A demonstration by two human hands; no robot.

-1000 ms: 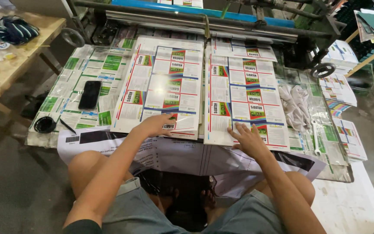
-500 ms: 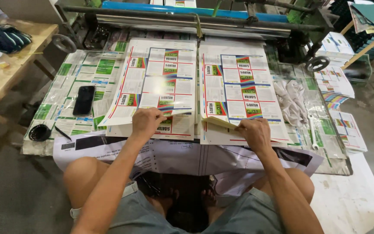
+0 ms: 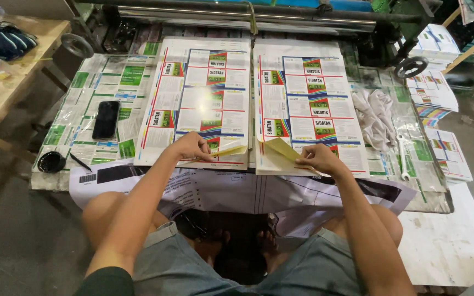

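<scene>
Two stacks of printed label sheets lie side by side on the machine table. My left hand (image 3: 193,147) pinches the near corner of the top sheet of the left stack (image 3: 198,93) and curls it up, showing its yellow backing (image 3: 231,149). On the right stack (image 3: 305,98), my right hand (image 3: 316,159) grips the near-left corner of the top sheet, also peeled up with its yellow underside (image 3: 281,149) showing. Both hands rest at the stacks' near edge, above my knees.
A black phone (image 3: 106,119) lies left of the stacks, with a black round lid (image 3: 51,161) and a pen near the table's corner. Crumpled white cloth (image 3: 377,115) and a wrench (image 3: 403,159) sit to the right. Machine rollers (image 3: 237,13) run across the back. More sheets are piled far right (image 3: 437,93).
Both hands have gone from pressing flat on the stacks' near edges to pinching the top sheets' corners and lifting them, so the yellow undersides now show.
</scene>
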